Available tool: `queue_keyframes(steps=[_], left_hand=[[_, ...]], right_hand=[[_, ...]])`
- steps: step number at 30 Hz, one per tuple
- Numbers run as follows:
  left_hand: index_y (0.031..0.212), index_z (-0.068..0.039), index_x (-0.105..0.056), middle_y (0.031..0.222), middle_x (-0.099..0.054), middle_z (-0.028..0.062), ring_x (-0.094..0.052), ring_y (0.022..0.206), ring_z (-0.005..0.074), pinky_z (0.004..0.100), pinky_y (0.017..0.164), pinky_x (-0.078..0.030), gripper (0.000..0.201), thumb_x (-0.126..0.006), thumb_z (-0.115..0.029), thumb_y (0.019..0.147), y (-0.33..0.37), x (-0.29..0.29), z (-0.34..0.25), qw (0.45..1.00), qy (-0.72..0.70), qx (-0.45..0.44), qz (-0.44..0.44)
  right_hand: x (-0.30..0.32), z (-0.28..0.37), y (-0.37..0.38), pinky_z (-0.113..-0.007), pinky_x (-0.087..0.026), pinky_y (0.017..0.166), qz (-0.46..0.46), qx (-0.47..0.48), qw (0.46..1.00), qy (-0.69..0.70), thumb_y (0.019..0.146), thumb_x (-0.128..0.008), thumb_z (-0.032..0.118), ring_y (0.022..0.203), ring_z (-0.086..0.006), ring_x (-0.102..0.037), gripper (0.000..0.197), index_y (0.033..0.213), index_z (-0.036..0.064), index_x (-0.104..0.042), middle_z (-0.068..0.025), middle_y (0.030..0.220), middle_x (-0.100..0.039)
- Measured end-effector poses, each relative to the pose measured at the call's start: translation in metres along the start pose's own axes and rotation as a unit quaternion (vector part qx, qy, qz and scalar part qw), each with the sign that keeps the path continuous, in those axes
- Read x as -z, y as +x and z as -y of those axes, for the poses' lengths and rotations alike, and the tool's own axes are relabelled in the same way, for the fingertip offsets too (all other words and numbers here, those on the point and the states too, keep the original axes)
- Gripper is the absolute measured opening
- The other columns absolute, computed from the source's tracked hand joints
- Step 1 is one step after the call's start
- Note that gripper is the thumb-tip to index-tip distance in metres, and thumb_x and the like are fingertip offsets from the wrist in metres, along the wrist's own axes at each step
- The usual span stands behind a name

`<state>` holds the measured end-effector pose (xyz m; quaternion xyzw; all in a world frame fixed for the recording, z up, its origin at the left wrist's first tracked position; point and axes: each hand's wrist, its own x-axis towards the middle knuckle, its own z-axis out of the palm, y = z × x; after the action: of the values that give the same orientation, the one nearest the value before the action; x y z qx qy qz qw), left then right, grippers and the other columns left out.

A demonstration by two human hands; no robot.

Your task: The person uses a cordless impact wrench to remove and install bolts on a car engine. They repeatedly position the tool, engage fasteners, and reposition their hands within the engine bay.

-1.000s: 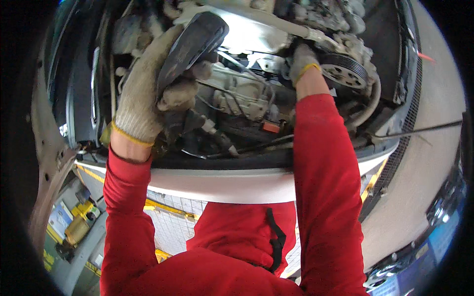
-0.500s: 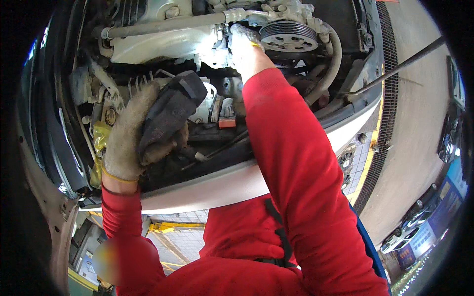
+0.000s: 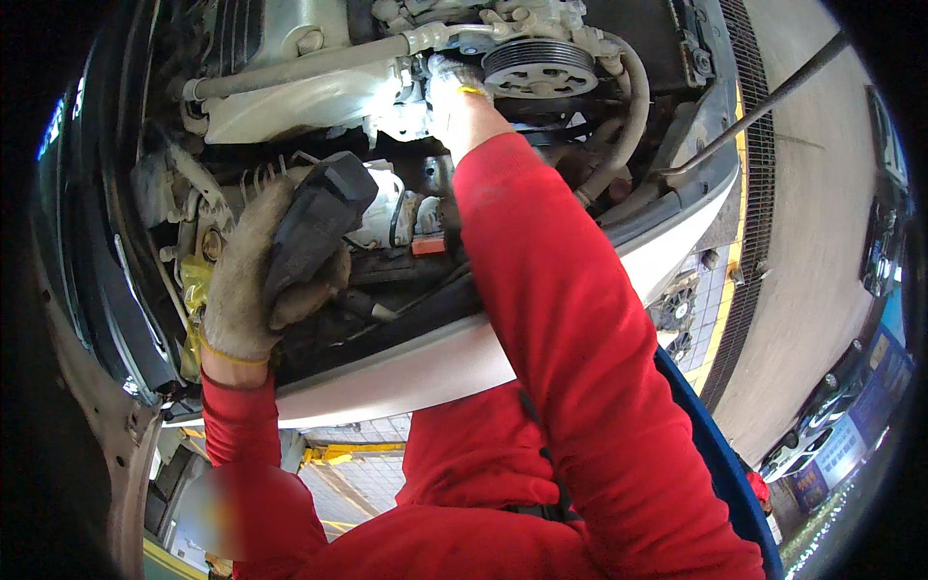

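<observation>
My left hand [image 3: 235, 319], in a dirty knitted glove with a yellow cuff, is closed around a black hand-held tool [image 3: 307, 227] with a blocky end. I cannot make out its exact kind. The tool is held over the front of an engine bay. My right hand [image 3: 452, 95], also gloved, reaches deep in beside a ribbed pulley [image 3: 541, 70] and touches the brightly lit metal parts [image 3: 401, 121] left of it. Its fingers are partly hidden and washed out by glare, so their grip does not show.
A thick hose [image 3: 300, 70] crosses above a pale metal cover [image 3: 280, 114]. Another hose [image 3: 633, 106] curves down on the right. A prop rod [image 3: 764, 114] slants over the right side. The car's white front edge [image 3: 416, 375] lies below my arms; yellow plastic [image 3: 193, 285] hangs by my left wrist.
The view has shifted, so the engine and both hands appear slightly farther left. My left hand still holds the black tool, and my right hand stays beside the pulley.
</observation>
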<state>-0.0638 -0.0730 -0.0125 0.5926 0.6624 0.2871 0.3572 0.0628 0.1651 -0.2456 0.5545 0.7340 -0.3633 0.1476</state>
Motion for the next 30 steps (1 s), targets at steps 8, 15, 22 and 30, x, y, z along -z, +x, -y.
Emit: queue_keyframes(steps=[8,15,22,30], left_hand=[[0.144,-0.007,-0.048,0.129,-0.063,0.0172,-0.063,0.120,0.0322,0.0400,0.101,-0.050,0.078,-0.080,-0.001,0.074,-0.013,0.001,0.013,0.991,0.113,-0.068,-0.039],[0.143,-0.006,-0.049,0.130,-0.064,0.0149,-0.064,0.118,0.0276,0.0363,0.101,-0.051,0.075,-0.079,0.004,0.074,-0.012,-0.002,0.014,0.999,0.002,0.041,-0.024],[0.140,-0.005,-0.052,0.126,-0.066,0.0122,-0.066,0.112,0.0236,0.0338,0.099,-0.052,0.070,-0.078,0.006,0.076,-0.004,0.001,0.014,0.996,0.019,0.089,-0.009],[0.148,-0.003,-0.047,0.148,-0.055,0.0118,-0.053,0.135,0.0250,0.0359,0.114,-0.041,0.068,-0.071,0.006,0.085,-0.023,0.004,0.027,0.938,-0.277,0.186,-0.099]], right_hand=[[0.004,0.002,-0.004,-0.043,-0.047,0.110,0.001,0.011,1.000,-0.027,0.092,-0.068,0.019,0.135,-0.0317,-0.054,0.050,0.140,0.0132,-0.056,-0.0127,0.147,-0.055],[0.019,0.015,-0.041,-0.045,-0.049,0.108,-0.026,-0.014,0.999,-0.021,0.093,-0.067,0.026,0.132,-0.0324,-0.056,0.048,0.138,0.0121,-0.057,-0.0127,0.146,-0.056],[0.030,0.021,-0.063,-0.043,-0.054,0.098,-0.061,0.031,0.997,0.021,0.091,-0.065,0.042,0.120,-0.0345,-0.065,0.062,0.138,0.0030,-0.053,-0.0193,0.134,-0.063],[-0.035,0.009,-0.039,-0.040,-0.054,0.063,-0.033,0.127,0.697,0.705,0.080,-0.076,0.030,0.070,-0.0239,-0.067,0.021,0.089,0.0113,-0.071,-0.0110,0.081,-0.069]])
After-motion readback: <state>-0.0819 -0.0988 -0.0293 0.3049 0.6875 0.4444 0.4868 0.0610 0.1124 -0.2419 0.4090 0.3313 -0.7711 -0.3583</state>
